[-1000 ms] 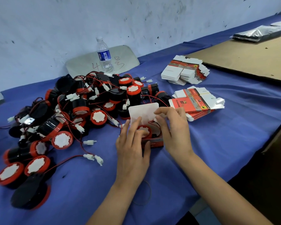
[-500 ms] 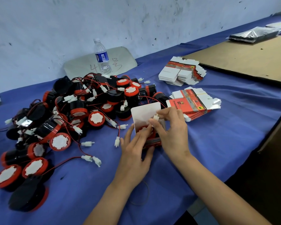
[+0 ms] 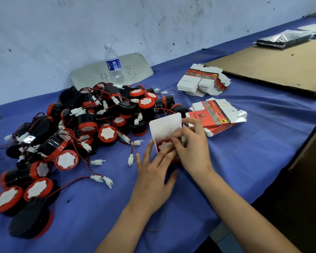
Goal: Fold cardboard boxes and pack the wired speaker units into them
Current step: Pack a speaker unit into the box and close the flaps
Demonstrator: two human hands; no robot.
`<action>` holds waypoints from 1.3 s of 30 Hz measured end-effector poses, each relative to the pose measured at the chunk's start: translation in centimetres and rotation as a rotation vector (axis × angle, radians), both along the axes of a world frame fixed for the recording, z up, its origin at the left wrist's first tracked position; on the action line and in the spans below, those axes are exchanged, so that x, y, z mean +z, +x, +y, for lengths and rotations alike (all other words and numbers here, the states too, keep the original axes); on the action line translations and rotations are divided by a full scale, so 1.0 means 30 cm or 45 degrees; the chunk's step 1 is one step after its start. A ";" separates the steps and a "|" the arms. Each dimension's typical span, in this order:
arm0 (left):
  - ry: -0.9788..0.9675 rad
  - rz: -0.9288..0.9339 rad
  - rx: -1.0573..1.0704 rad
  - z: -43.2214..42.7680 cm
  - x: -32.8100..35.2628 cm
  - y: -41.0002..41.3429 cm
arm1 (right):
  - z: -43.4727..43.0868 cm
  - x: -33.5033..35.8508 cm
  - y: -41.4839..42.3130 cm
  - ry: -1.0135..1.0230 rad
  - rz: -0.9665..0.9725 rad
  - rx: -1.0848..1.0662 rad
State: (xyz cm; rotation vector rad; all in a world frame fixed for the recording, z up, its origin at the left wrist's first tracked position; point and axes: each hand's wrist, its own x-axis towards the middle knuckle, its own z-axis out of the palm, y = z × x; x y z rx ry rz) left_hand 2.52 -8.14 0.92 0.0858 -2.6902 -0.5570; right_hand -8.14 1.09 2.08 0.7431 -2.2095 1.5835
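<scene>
Speaker unit (image 3: 164,146) sat in box (image 3: 165,125), flap unclosed. Left hand (image 3: 153,172), fingers straight, braced box; right hand (image 3: 193,145) pinched connector (image 3: 183,139). Speaker pile (image 3: 84,132) left of left hand lay unpacked.

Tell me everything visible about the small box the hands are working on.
The box is small, thin card, red-printed outside, white inside. Its lid flap stands open, tilted up and away. It lies on the blue tablecloth, right of the speaker pile. A red-and-white speaker unit sits in its mouth. The left hand rests straight fingers on it; the right hand pinches a white connector at the opening.
</scene>
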 end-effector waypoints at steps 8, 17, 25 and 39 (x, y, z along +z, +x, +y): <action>-0.043 0.011 0.064 0.006 -0.003 -0.001 | 0.008 0.015 0.002 -0.147 -0.162 0.144; -0.102 0.035 0.071 0.008 -0.003 -0.001 | 0.018 0.034 0.003 -0.422 -0.416 0.102; -0.038 0.008 0.078 0.006 -0.001 0.000 | 0.017 0.028 0.030 -0.352 0.012 0.001; 0.039 0.012 0.165 0.001 -0.012 -0.006 | 0.001 0.022 0.046 0.060 0.515 0.116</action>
